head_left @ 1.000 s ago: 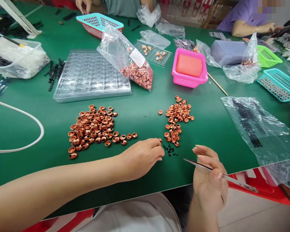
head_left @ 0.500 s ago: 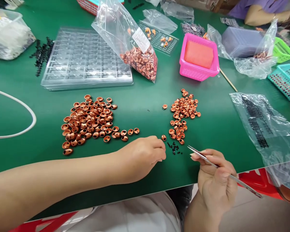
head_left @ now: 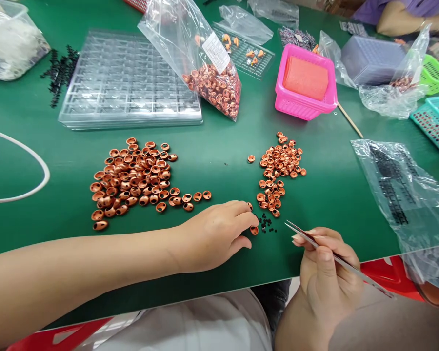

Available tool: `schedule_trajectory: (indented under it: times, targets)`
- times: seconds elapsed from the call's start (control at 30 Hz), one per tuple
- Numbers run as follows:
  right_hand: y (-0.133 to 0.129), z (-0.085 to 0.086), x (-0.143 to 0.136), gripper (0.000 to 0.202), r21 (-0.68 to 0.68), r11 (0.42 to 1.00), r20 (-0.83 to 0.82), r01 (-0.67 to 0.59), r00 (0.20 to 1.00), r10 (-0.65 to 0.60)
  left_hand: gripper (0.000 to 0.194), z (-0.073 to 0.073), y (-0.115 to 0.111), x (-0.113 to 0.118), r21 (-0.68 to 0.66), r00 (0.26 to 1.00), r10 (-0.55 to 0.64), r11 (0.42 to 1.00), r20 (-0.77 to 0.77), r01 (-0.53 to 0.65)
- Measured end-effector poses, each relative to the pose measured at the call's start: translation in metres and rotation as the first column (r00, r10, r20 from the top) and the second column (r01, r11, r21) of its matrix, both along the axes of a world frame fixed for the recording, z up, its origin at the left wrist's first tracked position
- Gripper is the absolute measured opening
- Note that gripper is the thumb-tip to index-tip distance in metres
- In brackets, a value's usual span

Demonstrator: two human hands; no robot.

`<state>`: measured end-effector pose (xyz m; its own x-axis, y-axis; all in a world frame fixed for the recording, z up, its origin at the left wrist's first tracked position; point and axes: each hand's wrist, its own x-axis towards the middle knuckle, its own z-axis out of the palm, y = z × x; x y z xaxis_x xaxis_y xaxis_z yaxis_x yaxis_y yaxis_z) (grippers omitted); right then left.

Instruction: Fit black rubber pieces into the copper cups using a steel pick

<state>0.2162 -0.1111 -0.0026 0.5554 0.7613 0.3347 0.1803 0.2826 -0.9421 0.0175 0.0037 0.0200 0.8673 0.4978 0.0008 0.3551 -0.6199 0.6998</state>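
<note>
My left hand [head_left: 219,236] rests low over the green table, thumb and index finger apart. A single copper-coloured cup-shaped piece with a hole [head_left: 254,230] lies right by its fingertips; another is partly hidden behind the fingers. Just beyond are tiny black parts [head_left: 266,223] scattered on the tabletop. My right hand [head_left: 329,273] grips metal tweezers [head_left: 303,234], whose slightly parted tips point left toward the black parts and hold nothing that I can see. A small heap of copper pieces [head_left: 283,161] lies ahead of the hands, and a larger heap [head_left: 139,170] lies to the left.
Stacked clear plastic trays [head_left: 131,83] stand at the back left beside a bag of copper pieces [head_left: 219,87]. A pink basket [head_left: 303,109] holds an orange-red block. On the right lies a clear bag with black strips [head_left: 395,185]. Another person's arm [head_left: 398,19] shows at the far right.
My left hand's closed fingers have spread, and a copper piece now shows by their tips. My right thumb has shifted on the tweezers. The view has moved slightly.
</note>
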Motion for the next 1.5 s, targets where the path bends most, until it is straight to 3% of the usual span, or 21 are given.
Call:
schedule_trajectory:
  times: [0.67, 1.03, 1.27, 1.5]
  targets:
    - [0.001, -0.005, -0.001, 0.014, 0.034, 0.999, 0.025, 0.029, 0.999, -0.03, 0.01, -0.008, 0.0, 0.006, 0.035, 0.995, 0.002, 0.999, 0.101, -0.006]
    - [0.002, -0.005, -0.002, 0.019, 0.077, 0.997, 0.026, -0.009, 1.0, 0.007, 0.013, -0.008, -0.001, 0.006, 0.051, 0.997, -0.004, 0.999, 0.071, 0.0]
    - [0.001, -0.002, -0.005, 0.015, 0.002, 1.0, 0.02, 0.001, 1.0, -0.002, 0.011, -0.009, -0.001, 0.006, 0.047, 0.996, -0.012, 0.999, 0.088, 0.008]
    - [-0.008, 0.002, -0.001, 0.011, -0.079, 0.997, 0.034, -0.019, 0.999, 0.022, 0.013, -0.01, -0.002, 0.004, 0.068, 0.979, 0.004, 0.998, 0.202, -0.018]
